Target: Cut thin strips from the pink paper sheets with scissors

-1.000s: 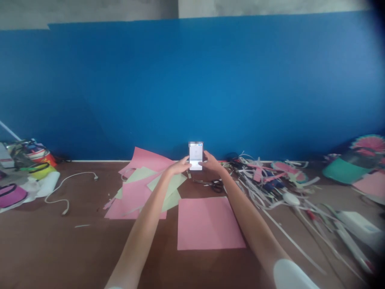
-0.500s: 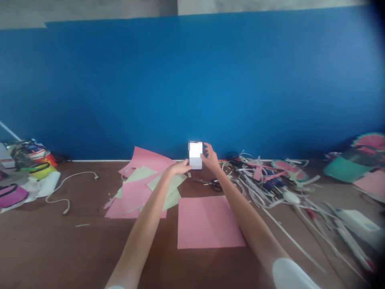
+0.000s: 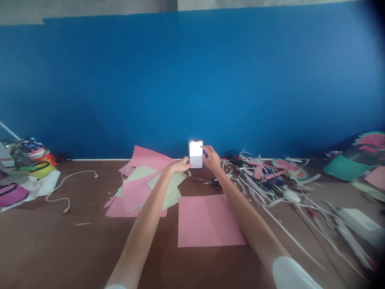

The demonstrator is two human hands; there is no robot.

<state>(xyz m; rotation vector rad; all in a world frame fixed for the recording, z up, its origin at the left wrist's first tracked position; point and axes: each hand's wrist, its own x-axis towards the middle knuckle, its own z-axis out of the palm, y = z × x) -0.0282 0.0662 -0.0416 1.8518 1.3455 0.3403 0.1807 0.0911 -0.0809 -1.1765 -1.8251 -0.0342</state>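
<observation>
A smartphone [image 3: 196,155] with a bright screen stands upright near the blue wall. My left hand [image 3: 181,165] is closed on its lower left edge, the thumb at the bottom corner and the other fingers mostly hidden. At the phone's right side is my right hand [image 3: 212,158], its fingers bent and apart. The index fingertip reaches the right part of the screen, and the thumb is close to the right edge; this hand does not grip the phone. Scissors [image 3: 215,184] lie on the table just below the phone, partly behind my right forearm.
A pink sheet [image 3: 207,220] lies flat in front of me. Pink and pale green sheets [image 3: 136,192] overlap at left. White strips and cables [image 3: 255,182] tangle at right, near a green visor [image 3: 343,167]. A white cable [image 3: 69,174] and a purple visor [image 3: 13,194] lie far left.
My right hand's index finger has come down and in from above, onto the right part of the phone screen. My left hand keeps its hold; the view has shifted slightly.
</observation>
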